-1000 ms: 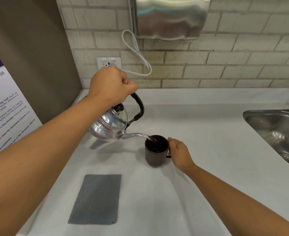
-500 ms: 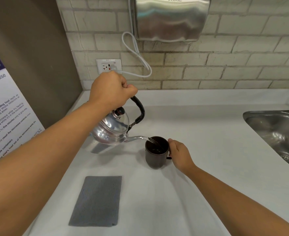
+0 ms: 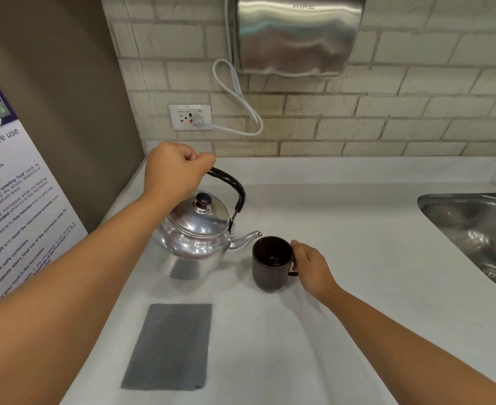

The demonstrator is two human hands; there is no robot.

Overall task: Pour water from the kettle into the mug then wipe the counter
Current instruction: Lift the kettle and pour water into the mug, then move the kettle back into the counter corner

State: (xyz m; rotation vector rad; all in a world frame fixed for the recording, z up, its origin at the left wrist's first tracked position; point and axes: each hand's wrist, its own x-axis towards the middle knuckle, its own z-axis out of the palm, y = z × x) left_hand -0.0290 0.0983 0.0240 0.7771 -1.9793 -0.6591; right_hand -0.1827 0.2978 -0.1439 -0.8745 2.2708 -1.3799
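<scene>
white counter (image 3: 357,244): left hand (image 3: 176,173) fisted on kettle (image 3: 195,232) handle; right hand (image 3: 311,267) curled around mug (image 3: 271,263) handle; cloth (image 3: 168,346) nearer, untouched.

Kettle (image 3: 195,238) and mug (image 3: 271,263) block mid-counter; cloth (image 3: 168,346) near front; counter (image 3: 357,244) open toward sink (image 3: 474,229).

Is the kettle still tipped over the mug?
No, the kettle sits level now, its spout beside the mug, with no water streaming out.

My left hand (image 3: 176,171) grips the kettle (image 3: 195,238) by its black handle, spout beside the mug (image 3: 271,263). My right hand (image 3: 311,266) holds the mug's handle; a grey cloth (image 3: 168,346) lies nearer me
</scene>
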